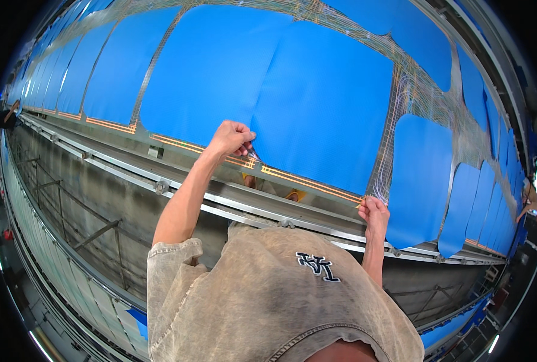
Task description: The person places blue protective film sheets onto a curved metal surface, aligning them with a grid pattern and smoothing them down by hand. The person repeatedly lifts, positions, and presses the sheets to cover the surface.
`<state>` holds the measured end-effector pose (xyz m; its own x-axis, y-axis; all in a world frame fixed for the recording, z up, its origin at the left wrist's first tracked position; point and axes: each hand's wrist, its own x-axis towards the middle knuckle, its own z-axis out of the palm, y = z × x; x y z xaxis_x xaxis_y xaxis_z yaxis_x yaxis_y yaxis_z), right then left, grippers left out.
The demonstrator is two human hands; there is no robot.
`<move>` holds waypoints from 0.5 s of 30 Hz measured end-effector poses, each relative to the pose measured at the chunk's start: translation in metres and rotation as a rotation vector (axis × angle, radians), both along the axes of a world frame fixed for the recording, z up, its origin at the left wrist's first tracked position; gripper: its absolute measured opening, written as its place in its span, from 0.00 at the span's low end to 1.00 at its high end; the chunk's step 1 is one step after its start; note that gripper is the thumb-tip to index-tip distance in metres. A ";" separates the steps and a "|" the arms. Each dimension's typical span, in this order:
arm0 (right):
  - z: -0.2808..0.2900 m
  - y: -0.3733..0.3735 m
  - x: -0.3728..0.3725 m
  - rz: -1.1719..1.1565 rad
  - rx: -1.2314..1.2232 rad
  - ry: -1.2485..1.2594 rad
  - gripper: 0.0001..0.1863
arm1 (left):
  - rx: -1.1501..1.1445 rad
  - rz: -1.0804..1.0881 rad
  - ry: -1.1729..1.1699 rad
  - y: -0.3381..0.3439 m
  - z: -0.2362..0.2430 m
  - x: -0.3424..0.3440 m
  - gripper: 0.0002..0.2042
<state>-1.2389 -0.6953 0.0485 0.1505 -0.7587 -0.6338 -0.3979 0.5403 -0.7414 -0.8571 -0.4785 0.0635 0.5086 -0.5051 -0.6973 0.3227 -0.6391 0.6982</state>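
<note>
My left hand (235, 140) is closed in a pinch at the lower edge of a large blue sheet (323, 102), below a vertical crease in it. The sheet lies on a long panel (382, 175) patterned with fine coloured lines, with orange strips (311, 184) along its near edge. My right hand (373, 211) pinches at the sheet's lower right corner, beside a smaller blue sheet (420, 175); whether it grips sheet or patterned layer, I cannot make out.
More blue sheets (114, 72) run along the panel both ways. A metal rail (130, 169) crosses below my hands, above scaffold bars (99, 232). Feet in yellow sandals (294, 196) show past the near edge. Partly visible people (10, 116) are at the far left and far right (528, 199).
</note>
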 end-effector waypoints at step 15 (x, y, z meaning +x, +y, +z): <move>-0.002 -0.003 -0.001 -0.010 -0.008 -0.006 0.09 | -0.022 -0.007 -0.034 0.004 -0.007 0.005 0.08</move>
